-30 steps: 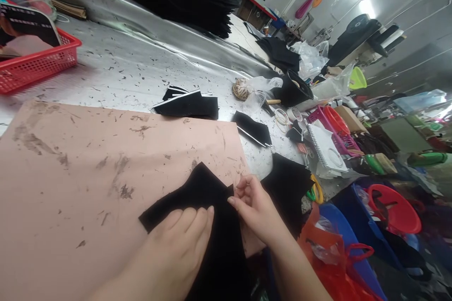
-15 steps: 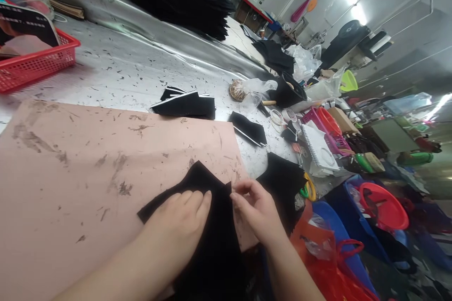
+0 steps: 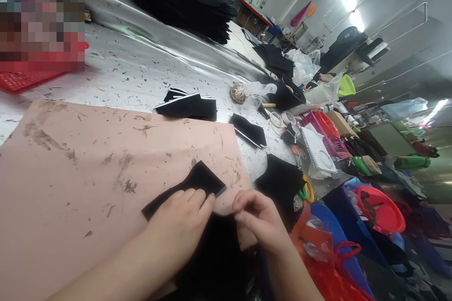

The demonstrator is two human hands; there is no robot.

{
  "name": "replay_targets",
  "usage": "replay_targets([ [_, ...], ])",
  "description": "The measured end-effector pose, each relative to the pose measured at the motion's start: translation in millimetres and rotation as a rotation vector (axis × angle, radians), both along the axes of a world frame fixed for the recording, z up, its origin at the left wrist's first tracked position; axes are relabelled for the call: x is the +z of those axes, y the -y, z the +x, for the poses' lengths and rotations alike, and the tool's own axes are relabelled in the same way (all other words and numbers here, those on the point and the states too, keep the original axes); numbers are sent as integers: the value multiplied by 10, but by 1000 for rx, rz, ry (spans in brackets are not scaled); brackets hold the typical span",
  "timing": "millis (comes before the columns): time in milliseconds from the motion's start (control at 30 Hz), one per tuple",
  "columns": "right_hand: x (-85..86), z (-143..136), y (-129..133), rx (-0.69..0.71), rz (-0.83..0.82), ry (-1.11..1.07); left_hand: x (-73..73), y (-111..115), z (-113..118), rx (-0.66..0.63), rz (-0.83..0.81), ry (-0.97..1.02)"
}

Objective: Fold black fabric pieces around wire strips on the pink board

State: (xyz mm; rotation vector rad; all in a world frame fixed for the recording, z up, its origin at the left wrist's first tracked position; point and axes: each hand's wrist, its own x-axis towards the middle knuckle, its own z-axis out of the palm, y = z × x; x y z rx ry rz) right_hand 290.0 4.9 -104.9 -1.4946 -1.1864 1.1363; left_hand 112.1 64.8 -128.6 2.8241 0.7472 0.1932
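My left hand (image 3: 185, 214) presses a black fabric piece (image 3: 203, 176) onto the pink sheet (image 3: 106, 160), its fingers bent and close together. A thin pale edge shows at that piece's right corner. Nearer to me lies a second black fabric panel (image 3: 221, 254), hanging down past the front edge of the sheet. Thumb and index finger of my right hand (image 3: 257, 216) are pinched at this panel's upper right corner. The panel's upper edge stretches between my two hands, and its left part is hidden under my left hand and forearm.
Behind the sheet lie small black strips with white edges (image 3: 189, 106) and another such strip (image 3: 249, 129). More black cloth (image 3: 278, 183) is at right, beside yellow-handled scissors (image 3: 309, 190). A red basket (image 3: 35, 77) stands left; a red bag (image 3: 339, 268) and blue bin (image 3: 353, 207) are right.
The near panel's upper edge has come down toward me, baring the other piece's corner and some pink sheet. My right hand has shifted slightly down; my left hand stays pressed in place.
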Motion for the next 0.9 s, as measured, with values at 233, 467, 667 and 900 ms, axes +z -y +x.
replay_targets([
  [233, -134, -57, -164, -266, -81, 307, -11, -22, -10, 16, -50, 54],
  [467, -152, -87, -174, -270, -74, 420, -18, -21, -5, 4, -30, 51],
  [667, -157, -89, -176, -273, -68, 464, -8, -26, 3, 22, -18, 65],
  [900, -123, -117, -177, -228, -81, 618, -48, -14, 10, 12, 22, 90],
])
